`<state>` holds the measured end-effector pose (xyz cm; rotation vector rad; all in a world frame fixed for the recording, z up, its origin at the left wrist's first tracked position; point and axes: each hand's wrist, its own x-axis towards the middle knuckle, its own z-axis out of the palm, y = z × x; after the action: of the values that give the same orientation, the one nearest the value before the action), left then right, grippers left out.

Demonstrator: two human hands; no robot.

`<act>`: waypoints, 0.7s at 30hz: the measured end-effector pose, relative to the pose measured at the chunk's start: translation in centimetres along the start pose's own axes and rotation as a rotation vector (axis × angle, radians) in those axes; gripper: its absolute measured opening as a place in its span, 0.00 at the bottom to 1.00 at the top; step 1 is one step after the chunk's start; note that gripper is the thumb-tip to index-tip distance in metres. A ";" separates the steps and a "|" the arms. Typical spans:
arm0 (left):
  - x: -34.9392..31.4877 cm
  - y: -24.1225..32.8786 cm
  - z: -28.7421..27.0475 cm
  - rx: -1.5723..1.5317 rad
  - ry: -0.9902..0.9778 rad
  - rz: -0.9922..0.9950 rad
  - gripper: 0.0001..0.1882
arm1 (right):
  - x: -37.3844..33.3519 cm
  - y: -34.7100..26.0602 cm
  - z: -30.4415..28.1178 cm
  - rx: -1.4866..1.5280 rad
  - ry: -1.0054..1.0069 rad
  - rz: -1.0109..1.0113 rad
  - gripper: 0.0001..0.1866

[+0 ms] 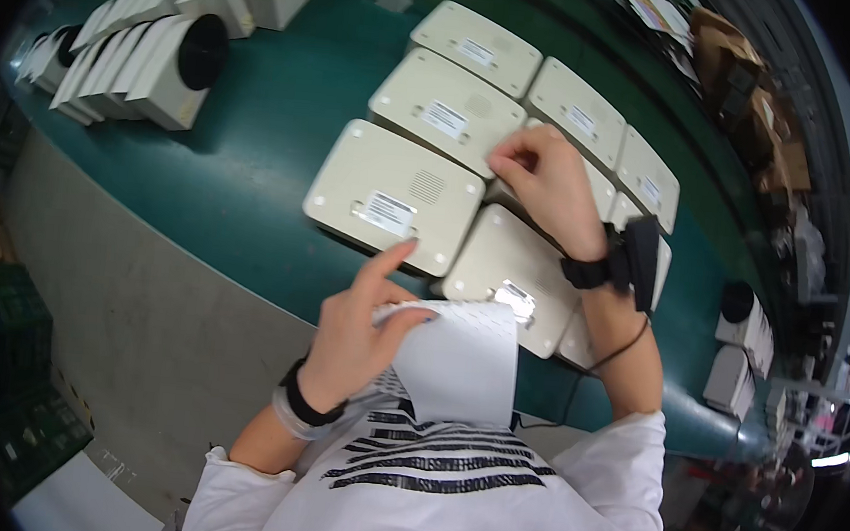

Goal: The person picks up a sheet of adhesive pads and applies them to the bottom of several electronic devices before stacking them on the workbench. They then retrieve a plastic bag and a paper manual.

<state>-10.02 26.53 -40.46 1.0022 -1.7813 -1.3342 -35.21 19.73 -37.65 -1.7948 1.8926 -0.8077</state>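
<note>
Several cream-coloured flat housings [353, 165] with rounded corners lie in rows on a green table [240, 211]. Each visible one carries a white label, and several show a round patch of small slots. My left hand [350, 334] grips a white sheet [463, 358] by its top edge, its index finger stretched toward the nearest left housing. Rows of small marks run along the sheet's upper part; it hangs curved before my shirt. Over the middle of the group, my right hand [556, 186] is closed in a pinch beside a housing's corner. Whatever its fingertips may hold is too small to make out.
Rows of white boxy units [176, 71] with black round parts stand at the far left. Similar units [737, 360] stand at the right end. Cardboard and papers [664, 15] lie along the back right. A dark cable [574, 397] hangs from the device on my right wrist.
</note>
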 end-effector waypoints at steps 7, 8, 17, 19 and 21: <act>0.0 0.6 -0.8 -0.021 0.003 -0.051 0.31 | 2.6 -0.4 -0.9 0.046 -0.131 0.107 0.14; -0.1 0.7 -0.9 -0.022 -0.003 -0.028 0.30 | 2.9 -0.8 -0.8 0.081 -0.146 0.042 0.14; -1.3 1.7 -0.8 0.037 0.011 0.136 0.26 | -6.1 -5.3 -0.8 0.556 -0.464 -0.047 0.13; -1.4 2.1 -0.5 0.092 0.109 0.181 0.26 | -8.5 -6.0 -1.1 0.690 -0.535 0.020 0.13; -1.2 2.4 -0.2 0.000 0.033 0.155 0.27 | -9.5 -6.0 -1.7 0.607 -0.502 0.043 0.12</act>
<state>-9.73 27.92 -38.17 0.8629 -1.7954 -1.2153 -30.94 29.32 -33.33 -1.3969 1.1933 -0.7256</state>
